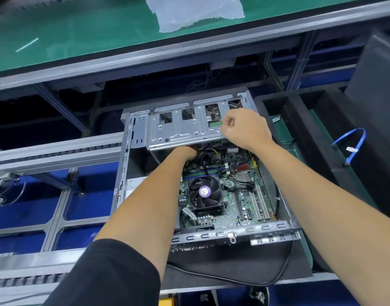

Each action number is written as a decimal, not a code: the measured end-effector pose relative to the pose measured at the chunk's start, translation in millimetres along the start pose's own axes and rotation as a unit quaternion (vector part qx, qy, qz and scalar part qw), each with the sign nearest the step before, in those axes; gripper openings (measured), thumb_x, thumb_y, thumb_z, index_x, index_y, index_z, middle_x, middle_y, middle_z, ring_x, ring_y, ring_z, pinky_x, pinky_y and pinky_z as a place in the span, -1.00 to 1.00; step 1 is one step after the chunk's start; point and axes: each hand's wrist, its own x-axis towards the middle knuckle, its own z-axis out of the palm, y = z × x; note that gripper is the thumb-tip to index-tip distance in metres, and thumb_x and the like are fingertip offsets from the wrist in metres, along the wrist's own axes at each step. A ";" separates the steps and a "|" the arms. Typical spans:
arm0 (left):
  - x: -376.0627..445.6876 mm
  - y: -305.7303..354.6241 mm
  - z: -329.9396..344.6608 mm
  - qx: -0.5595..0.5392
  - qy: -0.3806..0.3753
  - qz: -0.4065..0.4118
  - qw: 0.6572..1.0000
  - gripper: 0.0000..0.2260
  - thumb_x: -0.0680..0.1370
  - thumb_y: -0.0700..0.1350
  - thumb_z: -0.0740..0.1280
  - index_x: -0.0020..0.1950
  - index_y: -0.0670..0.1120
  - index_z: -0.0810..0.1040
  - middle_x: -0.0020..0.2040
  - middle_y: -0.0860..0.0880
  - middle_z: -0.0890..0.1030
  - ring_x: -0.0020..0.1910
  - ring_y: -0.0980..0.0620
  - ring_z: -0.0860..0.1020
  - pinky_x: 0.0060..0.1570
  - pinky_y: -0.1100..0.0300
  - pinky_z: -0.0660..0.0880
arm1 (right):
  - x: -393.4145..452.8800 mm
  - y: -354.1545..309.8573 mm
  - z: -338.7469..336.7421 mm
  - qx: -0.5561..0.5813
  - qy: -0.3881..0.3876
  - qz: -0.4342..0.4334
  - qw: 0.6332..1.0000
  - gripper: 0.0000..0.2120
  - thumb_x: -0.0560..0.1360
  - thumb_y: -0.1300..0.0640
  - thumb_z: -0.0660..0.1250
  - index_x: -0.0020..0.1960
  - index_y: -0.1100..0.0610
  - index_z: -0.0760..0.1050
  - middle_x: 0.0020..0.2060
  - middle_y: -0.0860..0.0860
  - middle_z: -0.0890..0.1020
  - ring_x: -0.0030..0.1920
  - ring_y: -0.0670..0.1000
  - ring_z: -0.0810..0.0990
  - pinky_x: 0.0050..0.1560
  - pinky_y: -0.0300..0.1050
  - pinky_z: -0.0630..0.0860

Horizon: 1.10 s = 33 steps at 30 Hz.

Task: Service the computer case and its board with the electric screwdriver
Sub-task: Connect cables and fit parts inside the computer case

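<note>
Head view is showing one open computer case [202, 168] lying on a dark mat. One left hand [185, 151] is reaching under the silver drive cage [180, 127], its fingers hidden, grip impossible to tell. One fan [204, 192] is sitting on the motherboard [244, 195]. One right hand [242, 127] is curling fist-like at the cage's edge, its hold unclear. One blue cable [355, 144] is lying far right.

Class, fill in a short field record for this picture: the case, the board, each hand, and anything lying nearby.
case: open computer case, drive cage at its far end
board: motherboard with black cooler fan
left hand: reaches under the drive cage, fingers hidden
right hand: fingers curled, at the cage's right end; what it holds is unclear
nearby: blue cable to the right, plastic sheet on the green mat
screwdriver: not visible
</note>
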 end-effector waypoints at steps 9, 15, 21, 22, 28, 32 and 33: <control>11.5 -15.0 2.4 -0.060 -0.058 0.012 0.996 -0.56 0.68 -0.04 0.00 0.53 -0.17 0.12 0.51 -0.14 0.19 0.44 -0.13 0.25 0.39 0.04 0.23 | 2.1 0.5 1.6 -0.004 0.004 -0.001 1.000 -0.89 0.47 0.14 0.27 -0.19 0.01 0.54 -0.32 -0.15 0.58 -0.18 -0.01 0.57 -0.22 -0.16 0.32; 8.6 -16.3 3.1 -0.060 -0.057 0.046 0.996 -0.66 0.66 -0.15 0.02 0.37 -0.23 0.36 0.35 -0.22 0.41 0.28 -0.16 0.42 0.23 0.02 0.37 | 0.2 0.1 1.1 -0.004 0.005 0.001 1.000 -0.89 0.47 0.15 0.27 -0.19 0.02 0.54 -0.30 -0.11 0.61 -0.19 0.00 0.57 -0.21 -0.16 0.36; 16.6 -18.7 8.1 -0.042 -0.038 0.095 0.994 -0.68 0.63 -0.07 0.06 0.32 -0.10 0.43 0.27 -0.11 0.47 0.18 -0.09 0.45 0.28 0.01 0.36 | 1.5 -1.0 0.1 -0.011 0.001 0.000 1.000 -0.87 0.47 0.14 0.25 -0.23 -0.02 0.49 -0.31 -0.11 0.61 -0.20 -0.01 0.58 -0.31 -0.26 0.29; 17.9 -19.2 8.5 -0.040 -0.041 0.098 0.994 -0.71 0.63 -0.06 0.06 0.27 -0.09 0.45 0.22 -0.09 0.48 0.15 -0.09 0.46 0.25 0.03 0.37 | 1.5 -0.7 0.1 -0.010 0.002 0.000 1.000 -0.87 0.47 0.15 0.25 -0.22 -0.02 0.49 -0.32 -0.11 0.61 -0.21 -0.01 0.58 -0.31 -0.28 0.28; 21.8 -18.4 10.3 -0.056 -0.043 0.081 0.994 -0.64 0.63 -0.02 0.08 0.38 -0.09 0.40 0.29 -0.13 0.46 0.12 -0.07 0.45 0.22 0.03 0.36 | 1.0 -1.7 -0.3 -0.013 0.002 -0.001 1.000 -0.89 0.47 0.14 0.26 -0.19 0.01 0.53 -0.30 -0.12 0.61 -0.19 0.00 0.57 -0.26 -0.18 0.31; 21.1 -17.0 11.5 -0.043 -0.084 0.060 0.994 -0.55 0.64 0.04 0.06 0.50 -0.09 0.23 0.48 -0.12 0.28 0.42 -0.12 0.30 0.33 0.00 0.27 | 0.6 -1.7 -1.5 -0.012 0.003 0.004 1.000 -0.89 0.48 0.13 0.26 -0.18 0.01 0.54 -0.31 -0.11 0.61 -0.18 0.01 0.57 -0.18 -0.14 0.35; 21.2 -17.6 11.2 -0.041 -0.088 0.059 0.994 -0.55 0.64 0.04 0.06 0.50 -0.08 0.22 0.49 -0.11 0.27 0.43 -0.12 0.29 0.33 0.00 0.26 | 0.6 -1.9 -1.5 -0.013 0.003 0.004 1.000 -0.89 0.48 0.14 0.26 -0.19 0.01 0.54 -0.31 -0.10 0.61 -0.18 0.02 0.57 -0.19 -0.14 0.35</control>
